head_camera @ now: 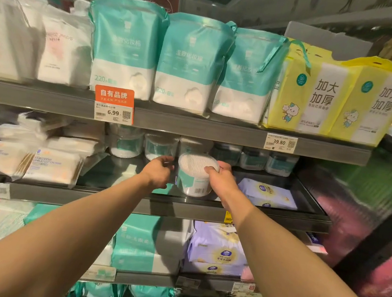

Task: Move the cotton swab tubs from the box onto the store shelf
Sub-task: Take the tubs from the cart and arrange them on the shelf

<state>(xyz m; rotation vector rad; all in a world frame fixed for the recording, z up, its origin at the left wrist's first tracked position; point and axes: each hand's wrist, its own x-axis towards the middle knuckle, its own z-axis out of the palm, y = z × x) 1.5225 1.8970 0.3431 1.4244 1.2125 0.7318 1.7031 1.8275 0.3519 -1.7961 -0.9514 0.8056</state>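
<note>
A tub (195, 175) is held at frame centre, over the front of the middle shelf (159, 207). It is gripped by the right hand (220, 180), thumb curled over the lid. The left hand (158, 171) is curled beside it, and whether anything is gripped there cannot be told. The rear tubs (127, 145) could be toppled if the tub is pushed back hard.

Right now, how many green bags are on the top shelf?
3: a left bag, a middle bag and a right bag, side by side. More may hide behind them.

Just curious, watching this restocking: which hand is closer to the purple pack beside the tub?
Right. The right hand, gripping the tub, is just left of the purple pack; the left hand is beyond the tub, farther left.
</note>
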